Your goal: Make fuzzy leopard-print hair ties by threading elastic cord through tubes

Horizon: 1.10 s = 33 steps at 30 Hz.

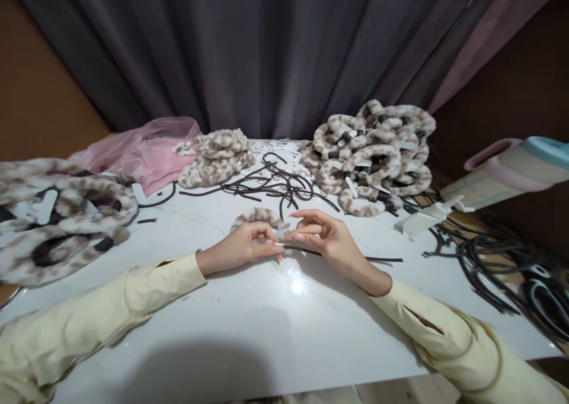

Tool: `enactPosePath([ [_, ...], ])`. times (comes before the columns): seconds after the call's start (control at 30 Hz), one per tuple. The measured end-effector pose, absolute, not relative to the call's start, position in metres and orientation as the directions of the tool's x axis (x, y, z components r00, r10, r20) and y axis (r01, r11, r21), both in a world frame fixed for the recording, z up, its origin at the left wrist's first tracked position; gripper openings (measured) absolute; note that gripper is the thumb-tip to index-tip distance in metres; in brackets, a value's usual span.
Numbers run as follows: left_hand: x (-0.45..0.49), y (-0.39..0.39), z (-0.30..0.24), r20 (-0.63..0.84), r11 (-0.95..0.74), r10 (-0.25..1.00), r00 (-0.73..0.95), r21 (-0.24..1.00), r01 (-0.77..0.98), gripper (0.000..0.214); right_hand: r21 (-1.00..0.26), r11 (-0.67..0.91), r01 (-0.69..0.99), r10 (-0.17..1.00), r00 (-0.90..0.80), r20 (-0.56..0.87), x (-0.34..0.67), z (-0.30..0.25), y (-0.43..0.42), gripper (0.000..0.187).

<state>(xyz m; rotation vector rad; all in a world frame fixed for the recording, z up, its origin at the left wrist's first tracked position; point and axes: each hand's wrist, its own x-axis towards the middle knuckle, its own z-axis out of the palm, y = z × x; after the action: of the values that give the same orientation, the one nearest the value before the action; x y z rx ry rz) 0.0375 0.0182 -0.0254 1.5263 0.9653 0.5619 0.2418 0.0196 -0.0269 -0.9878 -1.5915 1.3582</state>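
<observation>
My left grip (242, 244) is pinching, apparently, the end of a black cord (382, 259), which is running rightward below my right grip (335, 238). My right fingertips are bunching close by; whether they are holding anything, I cannot tell. Risk, as judged: a fingertip-only pinch is inviting the thin end to slip. Just beyond, a partly hidden spotted plush ring (255, 216) is lying on the surface (320, 333). Farther back, white tags (351, 186) are showing no readable writing or brand.
</observation>
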Motion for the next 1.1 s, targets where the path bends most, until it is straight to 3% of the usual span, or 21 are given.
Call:
enactPosePath([
  [0.23,0.036,0.018,-0.027,-0.180,0.037,0.819,0.545,0.964,0.263,0.023,-0.995,0.054,0.090,0.959,-0.283,0.027,0.239,-0.025,0.017,0.033],
  [0.37,0.036,0.018,-0.025,-0.200,0.060,0.822,0.534,0.962,0.267,0.023,-0.944,0.222,0.245,0.960,-0.226,0.167,0.241,-0.027,0.014,0.027],
  [0.47,0.037,0.018,-0.026,-0.181,0.034,0.840,0.511,0.958,0.284,0.023,-0.787,0.495,0.368,0.860,-0.338,0.383,0.243,-0.029,0.011,0.025],
  [0.57,0.038,0.019,-0.026,-0.166,0.023,0.852,0.496,0.959,0.282,0.023,-0.638,0.672,0.376,0.727,-0.501,0.470,0.243,-0.030,0.010,0.031],
  [0.7,0.038,0.019,-0.021,-0.189,0.047,0.840,0.508,0.959,0.279,0.023,-0.582,0.734,0.348,0.652,-0.600,0.464,0.241,-0.031,0.012,0.014],
  [1.1,0.033,0.020,-0.015,-0.241,0.061,0.758,0.606,0.951,0.302,0.026,-0.379,0.868,0.320,0.495,-0.605,0.624,0.243,-0.032,0.013,0.022],
])
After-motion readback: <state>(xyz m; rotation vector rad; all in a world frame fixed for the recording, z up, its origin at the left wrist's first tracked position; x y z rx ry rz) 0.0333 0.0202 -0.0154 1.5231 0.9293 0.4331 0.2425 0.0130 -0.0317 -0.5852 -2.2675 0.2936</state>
